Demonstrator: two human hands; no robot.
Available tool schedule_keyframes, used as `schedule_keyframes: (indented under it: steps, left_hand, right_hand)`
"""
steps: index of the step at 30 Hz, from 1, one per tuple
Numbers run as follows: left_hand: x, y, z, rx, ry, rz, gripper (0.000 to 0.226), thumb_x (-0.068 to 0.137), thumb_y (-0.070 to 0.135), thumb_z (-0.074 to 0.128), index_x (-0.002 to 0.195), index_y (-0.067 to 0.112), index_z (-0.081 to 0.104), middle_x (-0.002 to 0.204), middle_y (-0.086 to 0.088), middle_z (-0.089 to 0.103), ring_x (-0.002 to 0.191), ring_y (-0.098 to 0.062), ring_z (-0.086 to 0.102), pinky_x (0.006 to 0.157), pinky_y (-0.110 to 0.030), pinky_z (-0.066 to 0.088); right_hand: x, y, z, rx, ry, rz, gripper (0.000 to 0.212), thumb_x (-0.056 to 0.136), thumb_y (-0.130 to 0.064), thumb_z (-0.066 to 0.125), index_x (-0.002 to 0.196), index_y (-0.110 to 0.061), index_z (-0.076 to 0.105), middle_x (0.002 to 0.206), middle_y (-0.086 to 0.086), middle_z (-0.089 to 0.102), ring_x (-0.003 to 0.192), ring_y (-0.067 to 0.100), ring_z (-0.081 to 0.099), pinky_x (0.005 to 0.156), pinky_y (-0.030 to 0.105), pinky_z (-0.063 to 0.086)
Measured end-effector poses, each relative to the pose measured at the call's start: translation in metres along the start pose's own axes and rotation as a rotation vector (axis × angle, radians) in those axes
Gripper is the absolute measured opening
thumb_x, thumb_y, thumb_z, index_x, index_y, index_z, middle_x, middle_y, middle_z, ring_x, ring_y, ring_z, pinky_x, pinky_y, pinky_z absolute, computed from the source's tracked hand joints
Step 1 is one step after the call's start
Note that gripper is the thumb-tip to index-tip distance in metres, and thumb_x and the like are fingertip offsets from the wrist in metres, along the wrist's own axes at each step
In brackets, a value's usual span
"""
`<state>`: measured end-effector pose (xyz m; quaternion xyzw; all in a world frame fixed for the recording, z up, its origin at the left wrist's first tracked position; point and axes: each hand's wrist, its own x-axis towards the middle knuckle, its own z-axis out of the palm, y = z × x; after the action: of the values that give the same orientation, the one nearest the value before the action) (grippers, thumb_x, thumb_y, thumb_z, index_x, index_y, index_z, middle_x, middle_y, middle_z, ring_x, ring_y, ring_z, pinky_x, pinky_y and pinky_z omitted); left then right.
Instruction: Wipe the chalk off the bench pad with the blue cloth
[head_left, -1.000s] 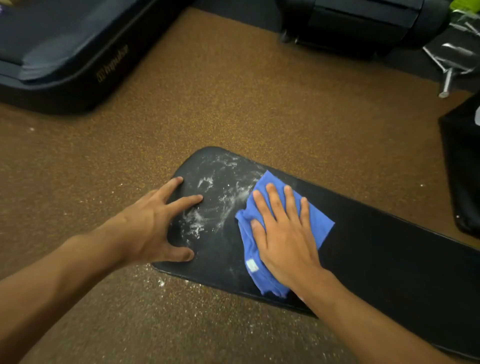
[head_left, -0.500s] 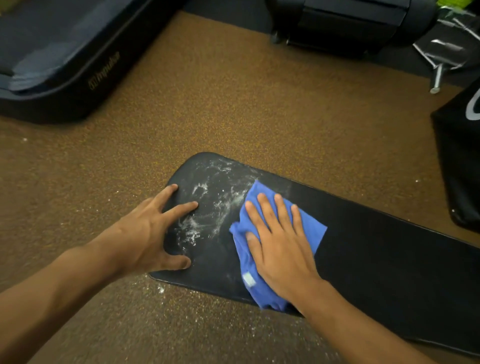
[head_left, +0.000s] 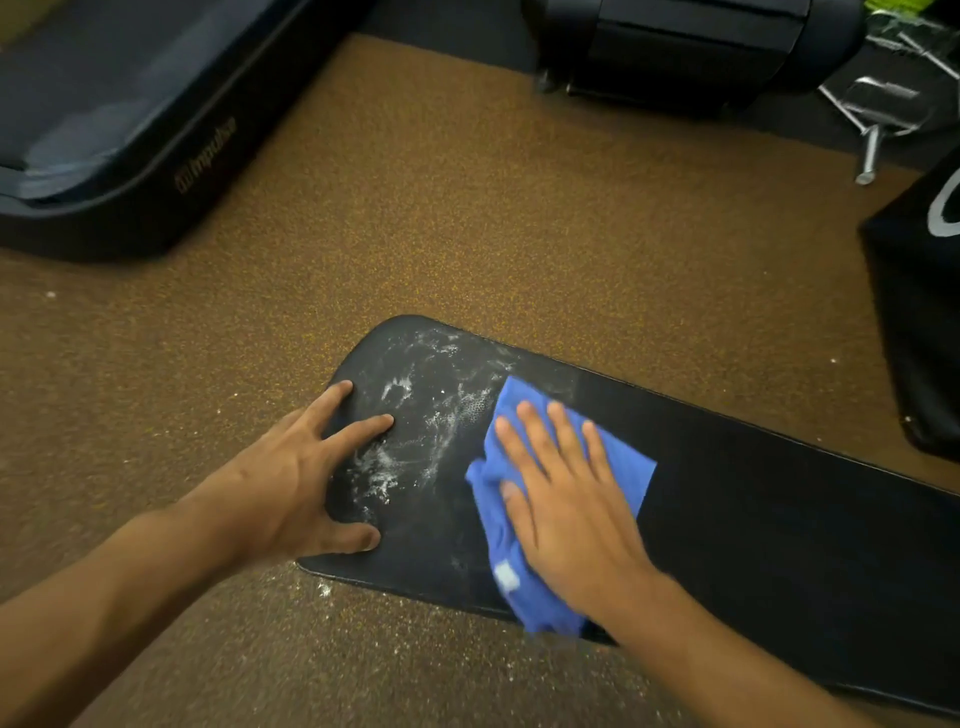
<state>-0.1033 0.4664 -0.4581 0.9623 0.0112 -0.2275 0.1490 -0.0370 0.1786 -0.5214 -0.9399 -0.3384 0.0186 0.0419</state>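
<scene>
Floor: brown speckled rubber, with scattered white specks below the near edge of the pad, thickest near its left end.

Treadmill base: dark, upper left corner, low rim with faint lettering on its side.

Black equipment block: top centre, standing on a darker strip of floor beyond the brown.

Metal frame parts: silver tubing, upper right, beside the block.

Black bag: right edge, pale curved mark on its side; cut off by the frame.

Bench pad: long, black, rounded at its left end, running from centre to the lower right. This is the counter surface under both hands. The right stretch reads as clean matte black.

Chalk: white smears and streaks on the left end of the pad, heaviest in a diagonal band between the two hands, thinner near the far rounded corner.

Blue cloth: bright blue, crumpled along its left side, flatter at right, lying on the pad just right of the chalk band. A small pale label shows near its near end, where the fabric hangs a little over the pad's front edge.

Right hand: flat on the cloth, palm down, fingers extended and slightly apart, pressing rather than gripping.

Left hand: spread open on the pad's left end, fingertips in the chalk, thumb on the near edge; holding nothing.
</scene>
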Motion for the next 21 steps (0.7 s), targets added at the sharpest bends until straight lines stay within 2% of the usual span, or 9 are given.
schedule_keyframes:
  steps: [4,6,10,12,15,17,19,21]
  left_hand:
    - [0.0,0.0,0.001,-0.002,0.001,-0.007,0.115,0.061,0.084,0.065,0.153,0.054,0.003,0.165,0.008,-0.017,0.153,-0.022,0.01,0.122,-0.039,0.024]
    - [-0.001,0.001,0.001,0.011,-0.008,-0.011,0.115,0.063,0.083,0.066,0.153,0.053,0.001,0.165,0.008,-0.019,0.153,-0.022,0.008,0.122,-0.039,0.022]
    - [-0.001,0.003,-0.001,0.02,-0.012,-0.013,0.116,0.064,0.083,0.066,0.154,0.051,0.0,0.165,0.006,-0.022,0.154,-0.022,0.003,0.123,-0.037,0.019]
    - [-0.001,0.005,-0.002,0.032,-0.007,-0.009,0.115,0.065,0.082,0.066,0.154,0.051,-0.001,0.165,0.005,-0.022,0.154,-0.022,0.002,0.123,-0.035,0.017]
    - [-0.001,0.005,-0.002,0.023,-0.003,-0.002,0.115,0.066,0.081,0.066,0.154,0.051,0.0,0.165,0.005,-0.021,0.154,-0.021,0.002,0.123,-0.033,0.017]
    - [0.0,0.003,-0.001,0.014,0.004,0.005,0.115,0.064,0.081,0.066,0.154,0.051,0.0,0.165,0.005,-0.02,0.154,-0.021,0.004,0.124,-0.034,0.019]
    - [0.0,0.001,0.001,0.017,0.011,0.008,0.116,0.063,0.082,0.066,0.154,0.051,0.001,0.165,0.005,-0.018,0.153,-0.022,0.007,0.124,-0.035,0.02]
    - [0.0,-0.001,0.002,0.022,0.012,0.009,0.116,0.063,0.082,0.066,0.154,0.051,0.001,0.165,0.005,-0.018,0.154,-0.021,0.007,0.123,-0.034,0.019]
  right_hand:
    - [0.043,0.001,0.002,0.048,0.018,0.171,0.061,0.107,-0.043,0.019,0.161,-0.017,0.028,0.169,0.009,0.024,0.157,0.035,0.014,0.125,0.057,0.014]
    - [0.035,-0.002,0.003,0.044,0.022,0.135,0.061,0.108,-0.043,0.019,0.162,-0.016,0.027,0.17,0.009,0.023,0.158,0.034,0.012,0.125,0.058,0.016]
    - [-0.008,0.009,-0.002,-0.028,-0.048,-0.058,0.06,0.109,-0.041,0.022,0.162,-0.015,0.026,0.17,0.009,0.022,0.158,0.032,0.013,0.123,0.055,0.018]
    - [-0.009,0.022,-0.005,-0.041,-0.041,-0.074,0.059,0.108,-0.04,0.023,0.161,-0.015,0.029,0.169,0.009,0.023,0.157,0.031,0.017,0.122,0.053,0.017]
    - [0.019,0.03,-0.006,0.012,-0.013,0.085,0.06,0.107,-0.041,0.021,0.162,-0.018,0.028,0.169,0.007,0.023,0.157,0.031,0.017,0.125,0.049,0.008]
    - [0.045,0.026,-0.005,0.057,-0.03,0.21,0.066,0.103,-0.046,0.009,0.163,-0.02,0.019,0.172,0.005,0.015,0.159,0.029,0.007,0.126,0.048,0.0]
    - [0.069,0.021,-0.005,0.07,-0.048,0.28,0.074,0.098,-0.048,-0.001,0.164,-0.02,0.014,0.173,0.004,0.011,0.159,0.03,0.004,0.126,0.052,0.0]
    - [0.079,0.015,-0.007,0.066,-0.039,0.294,0.076,0.096,-0.048,-0.002,0.164,-0.019,0.017,0.172,0.004,0.015,0.158,0.032,0.008,0.126,0.056,0.004]
